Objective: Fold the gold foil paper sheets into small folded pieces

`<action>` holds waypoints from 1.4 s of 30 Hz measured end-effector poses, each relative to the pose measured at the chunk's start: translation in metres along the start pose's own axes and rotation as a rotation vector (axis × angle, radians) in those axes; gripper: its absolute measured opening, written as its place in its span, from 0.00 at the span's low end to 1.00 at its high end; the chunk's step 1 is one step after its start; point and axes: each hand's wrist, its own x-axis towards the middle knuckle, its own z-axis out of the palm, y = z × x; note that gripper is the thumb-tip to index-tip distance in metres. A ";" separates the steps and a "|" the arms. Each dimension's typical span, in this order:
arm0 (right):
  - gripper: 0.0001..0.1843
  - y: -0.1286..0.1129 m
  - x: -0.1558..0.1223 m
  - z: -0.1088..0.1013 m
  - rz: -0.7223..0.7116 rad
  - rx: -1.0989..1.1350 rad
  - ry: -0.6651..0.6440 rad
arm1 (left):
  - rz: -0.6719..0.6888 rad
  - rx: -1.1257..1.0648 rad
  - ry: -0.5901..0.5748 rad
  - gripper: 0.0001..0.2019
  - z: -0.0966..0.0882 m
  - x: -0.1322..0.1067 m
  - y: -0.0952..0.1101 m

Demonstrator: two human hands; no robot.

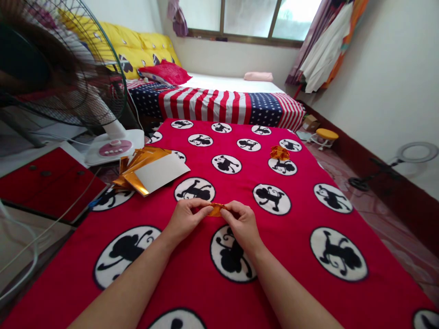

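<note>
A small piece of folded gold foil paper [216, 210] is stretched between my two hands, just above the red cloth [298, 201] with its round black-and-white monkey prints. At its left end, my left hand [188, 218] pinches it between thumb and fingers. My right hand [243, 224] grips the right end the same way. To the far left lies a loose stack of gold foil sheets [139, 176], the top one showing its pale side [163, 172]. A finished-looking folded gold foil piece [280, 153] rests on the cloth at the far right.
At the left stands a white-based fan [115, 144], with a red-topped cabinet [44, 183] below it. A bed with a striped, starred cover [212, 106] is beyond the cloth. On the right floor are a yellow stool [327, 134] and a ring-light stand [377, 171].
</note>
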 end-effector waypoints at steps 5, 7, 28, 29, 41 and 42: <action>0.08 0.001 0.000 0.001 0.042 0.014 -0.015 | 0.074 0.023 -0.015 0.07 0.004 -0.002 0.003; 0.08 0.001 0.000 0.001 0.046 0.030 -0.039 | 0.078 0.022 -0.021 0.07 0.005 -0.002 0.003; 0.08 -0.001 0.000 0.000 0.143 0.406 0.082 | -0.110 -0.198 0.029 0.13 -0.001 -0.001 0.003; 0.08 0.000 -0.001 0.000 0.134 0.398 0.092 | -0.108 -0.209 0.034 0.13 -0.001 -0.001 0.004; 0.04 -0.003 -0.004 -0.001 -0.042 0.249 0.146 | -0.098 -0.248 0.077 0.11 -0.002 -0.002 0.004; 0.04 -0.003 -0.004 -0.001 -0.048 0.249 0.150 | -0.104 -0.244 0.073 0.10 -0.002 -0.002 0.004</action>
